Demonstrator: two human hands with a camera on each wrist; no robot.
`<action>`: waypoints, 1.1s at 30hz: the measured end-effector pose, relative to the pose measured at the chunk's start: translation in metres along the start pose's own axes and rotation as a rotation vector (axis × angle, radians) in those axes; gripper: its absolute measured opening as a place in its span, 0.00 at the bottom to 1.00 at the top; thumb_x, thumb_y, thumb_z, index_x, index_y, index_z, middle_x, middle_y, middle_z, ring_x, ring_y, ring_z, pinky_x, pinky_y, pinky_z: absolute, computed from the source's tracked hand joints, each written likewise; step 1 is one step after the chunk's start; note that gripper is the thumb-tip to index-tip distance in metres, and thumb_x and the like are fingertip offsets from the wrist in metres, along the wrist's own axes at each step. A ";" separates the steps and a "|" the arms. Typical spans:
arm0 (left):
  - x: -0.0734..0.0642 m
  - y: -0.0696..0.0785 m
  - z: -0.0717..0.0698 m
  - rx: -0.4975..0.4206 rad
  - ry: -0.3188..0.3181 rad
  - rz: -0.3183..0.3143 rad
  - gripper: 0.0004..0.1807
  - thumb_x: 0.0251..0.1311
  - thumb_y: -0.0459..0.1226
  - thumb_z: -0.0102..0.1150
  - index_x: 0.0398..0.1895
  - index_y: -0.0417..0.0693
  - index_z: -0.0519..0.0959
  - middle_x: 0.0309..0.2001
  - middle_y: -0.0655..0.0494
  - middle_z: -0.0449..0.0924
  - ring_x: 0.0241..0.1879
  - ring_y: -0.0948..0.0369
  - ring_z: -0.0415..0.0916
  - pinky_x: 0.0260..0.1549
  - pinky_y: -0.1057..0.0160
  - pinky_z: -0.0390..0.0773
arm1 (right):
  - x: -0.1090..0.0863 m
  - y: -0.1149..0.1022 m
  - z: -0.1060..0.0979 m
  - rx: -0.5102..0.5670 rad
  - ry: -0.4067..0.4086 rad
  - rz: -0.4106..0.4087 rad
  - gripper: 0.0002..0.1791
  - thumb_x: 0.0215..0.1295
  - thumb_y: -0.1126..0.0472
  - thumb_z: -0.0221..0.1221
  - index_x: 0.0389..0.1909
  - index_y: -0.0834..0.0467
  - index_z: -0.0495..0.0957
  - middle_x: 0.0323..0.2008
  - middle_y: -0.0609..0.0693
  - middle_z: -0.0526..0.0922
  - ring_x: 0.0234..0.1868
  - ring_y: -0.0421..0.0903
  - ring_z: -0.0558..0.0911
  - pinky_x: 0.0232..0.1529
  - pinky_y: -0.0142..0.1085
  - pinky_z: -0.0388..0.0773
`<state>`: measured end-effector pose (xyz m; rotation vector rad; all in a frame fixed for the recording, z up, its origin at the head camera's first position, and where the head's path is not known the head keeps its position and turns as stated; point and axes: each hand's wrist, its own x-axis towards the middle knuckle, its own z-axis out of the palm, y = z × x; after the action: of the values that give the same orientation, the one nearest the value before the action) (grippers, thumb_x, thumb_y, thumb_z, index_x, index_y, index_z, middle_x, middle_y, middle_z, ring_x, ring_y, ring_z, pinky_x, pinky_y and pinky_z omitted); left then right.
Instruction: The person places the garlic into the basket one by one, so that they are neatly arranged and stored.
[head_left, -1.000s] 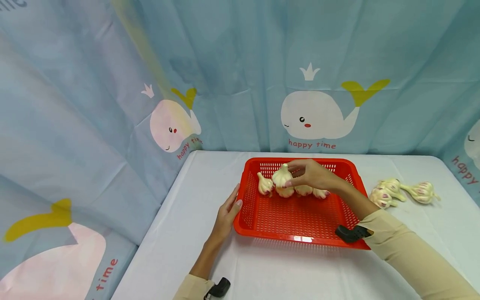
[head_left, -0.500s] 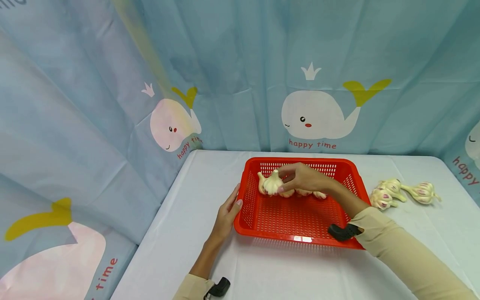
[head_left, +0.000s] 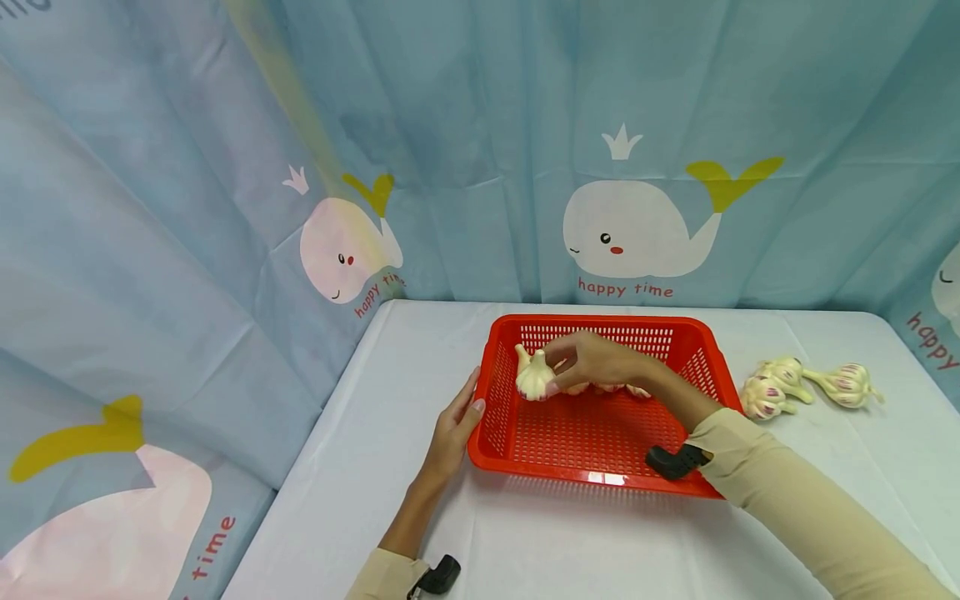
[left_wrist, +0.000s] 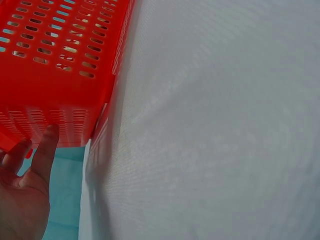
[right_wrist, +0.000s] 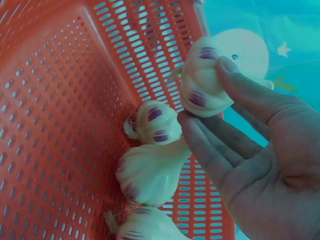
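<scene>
Garlic bulb [head_left: 534,382] (pinched by the right hand [head_left: 592,357]) has shifted leftward.

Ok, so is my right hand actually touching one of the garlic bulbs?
Touching. The right wrist view shows the right hand pinching a garlic bulb, thumb on one side, fingers on the other.

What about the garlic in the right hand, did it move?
Yes. In the head view, the garlic in the right hand has moved left and slightly down the picture, against the red basket, which stayed put.
</scene>
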<state>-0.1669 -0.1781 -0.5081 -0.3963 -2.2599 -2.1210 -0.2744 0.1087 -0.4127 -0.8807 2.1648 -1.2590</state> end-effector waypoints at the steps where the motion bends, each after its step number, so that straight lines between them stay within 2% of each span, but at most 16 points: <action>1: 0.000 0.000 0.000 -0.001 0.002 0.000 0.34 0.83 0.44 0.48 0.87 0.56 0.54 0.83 0.59 0.59 0.74 0.48 0.70 0.63 0.62 0.80 | 0.001 0.000 0.001 0.003 -0.004 0.009 0.28 0.65 0.57 0.74 0.64 0.58 0.82 0.61 0.58 0.85 0.61 0.58 0.86 0.64 0.51 0.82; 5: -0.001 -0.002 -0.001 0.007 0.010 0.004 0.33 0.83 0.44 0.48 0.87 0.56 0.55 0.83 0.58 0.58 0.75 0.47 0.69 0.64 0.61 0.79 | 0.005 -0.002 0.005 0.009 -0.030 0.040 0.31 0.64 0.57 0.75 0.67 0.59 0.81 0.61 0.58 0.85 0.62 0.56 0.86 0.62 0.48 0.84; 10: -0.001 -0.003 0.000 0.009 0.008 -0.002 0.33 0.83 0.45 0.48 0.87 0.58 0.55 0.83 0.59 0.58 0.75 0.48 0.69 0.63 0.60 0.80 | 0.011 0.002 0.010 0.014 -0.067 0.044 0.29 0.64 0.61 0.74 0.65 0.62 0.81 0.60 0.60 0.85 0.61 0.57 0.85 0.57 0.44 0.86; 16: -0.001 -0.001 0.001 0.008 0.014 -0.008 0.32 0.83 0.45 0.49 0.85 0.64 0.57 0.83 0.62 0.59 0.75 0.51 0.69 0.64 0.62 0.79 | 0.015 0.003 0.014 -0.004 -0.074 0.032 0.28 0.63 0.63 0.74 0.64 0.65 0.82 0.61 0.64 0.85 0.63 0.60 0.84 0.61 0.47 0.84; 24: 0.000 0.000 0.001 -0.003 0.017 -0.002 0.32 0.83 0.44 0.49 0.86 0.58 0.57 0.82 0.58 0.60 0.75 0.50 0.69 0.64 0.63 0.78 | 0.018 0.003 0.019 -0.072 -0.091 0.016 0.27 0.63 0.62 0.75 0.62 0.64 0.83 0.58 0.60 0.87 0.62 0.57 0.85 0.64 0.48 0.82; 33: -0.001 0.000 0.001 -0.006 0.009 -0.002 0.33 0.83 0.43 0.48 0.87 0.56 0.55 0.84 0.56 0.57 0.77 0.48 0.67 0.65 0.58 0.78 | 0.022 0.011 0.022 -0.109 -0.110 0.023 0.28 0.62 0.62 0.75 0.63 0.64 0.82 0.59 0.61 0.86 0.62 0.57 0.85 0.64 0.48 0.82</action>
<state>-0.1660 -0.1770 -0.5078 -0.3841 -2.2506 -2.1267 -0.2775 0.0836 -0.4347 -0.9432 2.1658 -1.0643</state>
